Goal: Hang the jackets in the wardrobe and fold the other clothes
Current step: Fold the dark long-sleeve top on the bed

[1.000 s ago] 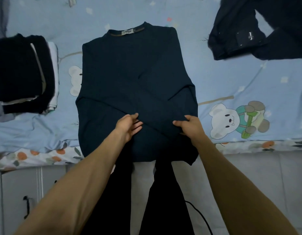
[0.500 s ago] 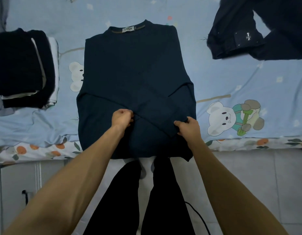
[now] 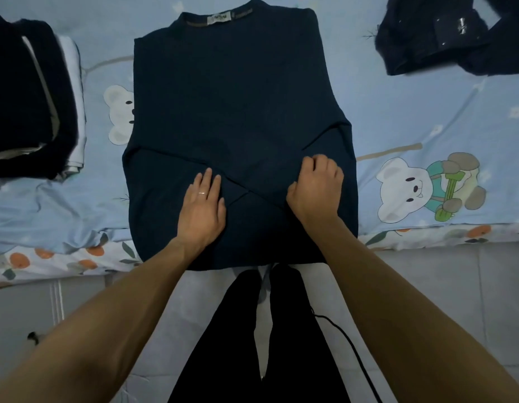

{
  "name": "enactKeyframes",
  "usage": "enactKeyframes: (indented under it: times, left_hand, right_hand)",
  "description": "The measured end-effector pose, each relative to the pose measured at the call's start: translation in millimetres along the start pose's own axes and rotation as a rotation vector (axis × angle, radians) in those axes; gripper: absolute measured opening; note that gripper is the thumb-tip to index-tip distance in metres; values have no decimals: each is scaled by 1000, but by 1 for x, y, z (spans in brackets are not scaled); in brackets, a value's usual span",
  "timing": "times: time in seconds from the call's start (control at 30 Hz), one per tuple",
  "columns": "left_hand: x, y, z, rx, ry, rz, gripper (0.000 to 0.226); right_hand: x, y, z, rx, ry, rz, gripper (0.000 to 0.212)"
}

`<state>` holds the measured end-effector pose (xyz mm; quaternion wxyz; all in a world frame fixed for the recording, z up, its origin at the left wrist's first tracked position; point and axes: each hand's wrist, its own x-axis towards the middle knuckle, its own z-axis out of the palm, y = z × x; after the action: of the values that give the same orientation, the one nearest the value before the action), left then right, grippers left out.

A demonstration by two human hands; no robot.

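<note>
The left hand (image 3: pixel 202 209) lies flat, fingers straight and together, on the dark navy knit sweater (image 3: pixel 235 106); the right hand (image 3: pixel 316 189), fingers curled, seemingly pinches a crossed sleeve.

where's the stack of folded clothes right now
In the head view the stack of folded clothes sits on the bed sheet at the far left, beside the dark blue sweater.

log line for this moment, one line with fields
step: folding dark navy knit sweater on bed | left hand: flat on crossed sleeves | right hand: fingers curled on sleeve | folded dark stack: at left
</note>
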<state>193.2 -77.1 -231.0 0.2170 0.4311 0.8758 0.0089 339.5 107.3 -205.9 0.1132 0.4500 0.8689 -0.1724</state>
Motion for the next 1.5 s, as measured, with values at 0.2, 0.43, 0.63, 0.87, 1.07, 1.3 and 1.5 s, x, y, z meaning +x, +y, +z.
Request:
enactKeyframes:
  times: [0.2,0.43,0.63,0.87,1.07,1.3,1.5]
  left_hand:
    - [13,-15,-4,76,-115,128,59]
    - [66,-30,-3,224,27,312,44]
    - [116,-34,-2,24,99,268,43]
    - [61,-60,11,107,150,52,52]
    - [17,-87,22,151,55,183,68]
    - [-32,-108,35,258,41,293,76]
    - [-76,-100,43,-84,248,12,62]
  right_hand:
    - [-9,-33,-7,-210,-111,-135,67]
    - [37,-58,17,-95,-130,-358,63]
    - [52,-50,53,-130,-87,-347,64]
    - [27,-73,61,-104,-106,-297,67]
    - [-11,-71,81,-176,-121,-403,68]
    - [-47,-54,81,-268,-97,-500,66]
    - [-84,-79,89,-276,-197,-531,80]
